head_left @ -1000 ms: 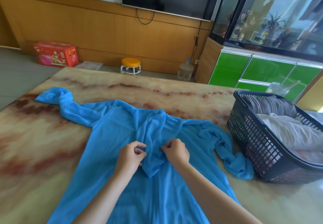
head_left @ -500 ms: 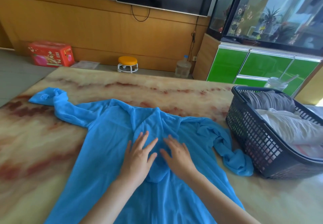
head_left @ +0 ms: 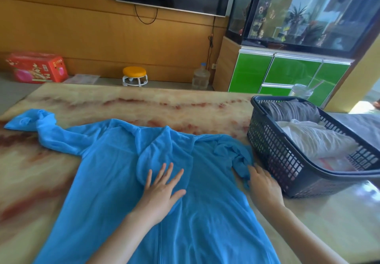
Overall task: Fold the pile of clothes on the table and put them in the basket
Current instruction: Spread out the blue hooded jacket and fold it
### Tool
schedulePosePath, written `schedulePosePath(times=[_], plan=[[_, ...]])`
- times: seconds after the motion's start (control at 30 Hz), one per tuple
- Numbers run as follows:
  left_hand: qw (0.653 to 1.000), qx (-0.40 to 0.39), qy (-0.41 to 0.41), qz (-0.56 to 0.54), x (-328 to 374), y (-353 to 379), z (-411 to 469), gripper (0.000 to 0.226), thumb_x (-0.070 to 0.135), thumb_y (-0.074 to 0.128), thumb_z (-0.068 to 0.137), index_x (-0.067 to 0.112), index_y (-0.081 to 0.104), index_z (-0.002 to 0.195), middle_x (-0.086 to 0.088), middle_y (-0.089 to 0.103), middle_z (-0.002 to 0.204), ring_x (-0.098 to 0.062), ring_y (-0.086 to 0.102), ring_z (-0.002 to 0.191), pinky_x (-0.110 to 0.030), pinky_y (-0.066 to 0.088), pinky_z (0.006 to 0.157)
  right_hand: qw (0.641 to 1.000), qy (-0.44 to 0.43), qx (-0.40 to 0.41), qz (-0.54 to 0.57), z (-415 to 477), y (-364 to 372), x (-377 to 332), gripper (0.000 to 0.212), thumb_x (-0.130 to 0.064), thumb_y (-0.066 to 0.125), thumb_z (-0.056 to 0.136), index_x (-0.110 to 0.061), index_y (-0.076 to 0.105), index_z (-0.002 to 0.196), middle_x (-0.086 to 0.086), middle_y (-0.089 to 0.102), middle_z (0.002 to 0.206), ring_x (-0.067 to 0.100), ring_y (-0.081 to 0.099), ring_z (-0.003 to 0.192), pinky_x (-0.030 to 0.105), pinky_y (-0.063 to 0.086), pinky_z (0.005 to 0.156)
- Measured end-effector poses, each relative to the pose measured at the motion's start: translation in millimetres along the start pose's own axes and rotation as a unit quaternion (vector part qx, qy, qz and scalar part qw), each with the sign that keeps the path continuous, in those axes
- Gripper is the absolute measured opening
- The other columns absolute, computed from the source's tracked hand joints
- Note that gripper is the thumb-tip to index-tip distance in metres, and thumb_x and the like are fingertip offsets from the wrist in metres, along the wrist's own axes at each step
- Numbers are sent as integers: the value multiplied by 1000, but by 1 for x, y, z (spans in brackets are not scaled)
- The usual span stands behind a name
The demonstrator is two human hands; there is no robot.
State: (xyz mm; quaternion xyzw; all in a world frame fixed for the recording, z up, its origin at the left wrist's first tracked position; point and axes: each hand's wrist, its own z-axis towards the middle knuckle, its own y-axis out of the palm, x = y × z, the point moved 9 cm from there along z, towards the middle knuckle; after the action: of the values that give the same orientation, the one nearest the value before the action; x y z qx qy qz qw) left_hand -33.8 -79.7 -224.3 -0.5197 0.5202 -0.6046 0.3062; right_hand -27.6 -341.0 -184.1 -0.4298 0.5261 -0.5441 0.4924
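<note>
Blue jacket (head_left: pixel 115 181) lies spread front-up across the near middle of the table (head_left: pixel 144 107), zip running toward you, and its hood (head_left: pixel 160 152) is now folded down onto the chest. A second ago both your hands were bunched in that hood; half a second ago both were flat and smoothing it. Now only your left hand (head_left: pixel 162 191) rests there, fingers (head_left: pixel 164 173) straight and spread, pressing the hood flat. Your right hand (head_left: pixel 265 187) has gone out to the right and meets the crumpled right sleeve (head_left: pixel 236 154), just beside the basket (head_left: pixel 273 152). Its fingers (head_left: pixel 254 170) touch the cloth, but you cannot tell whether they pinch it yet. So the hood step looks done and the sleeve fold looks next. The left sleeve (head_left: pixel 51 134) lies twisted at the far left, not yet folded. The basket already holds white (head_left: pixel 314 138) and grey (head_left: pixel 292 110) clothes.
</note>
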Motion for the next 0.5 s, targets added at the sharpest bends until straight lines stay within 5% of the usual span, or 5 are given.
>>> schedulePosePath(times=[0.2, 0.33, 0.5], plan=[[999, -37, 15, 10, 29, 18, 13, 132, 81, -42, 31, 36, -4, 148, 3, -14, 157, -10, -26, 139, -41, -19, 110, 993, -4, 14, 119, 55, -19, -6, 42, -34, 45, 98, -14, 46, 135, 5, 56, 128, 23, 50, 117, 35, 43, 91], [999, -22, 36, 16, 43, 10, 34, 122, 81, -39, 40, 38, -2, 148, 4, -12, 158, -13, -20, 143, -44, -17, 112, 970, 52, -94, 218, 120, 8, -13, 48, -39, 48, 96, -14, 41, 137, 10, 60, 116, 22, 54, 85, 30, 41, 61], [999, -41, 11, 23, 41, 5, 70, 60, 56, 16, 96, 34, -3, 149, 1, -14, 158, -15, -19, 143, -48, -13, 115, 968, 63, -113, 216, 164, 23, -20, 36, -46, 53, 92, -11, 47, 99, 6, 54, 85, 26, 57, 78, 33, 42, 65]])
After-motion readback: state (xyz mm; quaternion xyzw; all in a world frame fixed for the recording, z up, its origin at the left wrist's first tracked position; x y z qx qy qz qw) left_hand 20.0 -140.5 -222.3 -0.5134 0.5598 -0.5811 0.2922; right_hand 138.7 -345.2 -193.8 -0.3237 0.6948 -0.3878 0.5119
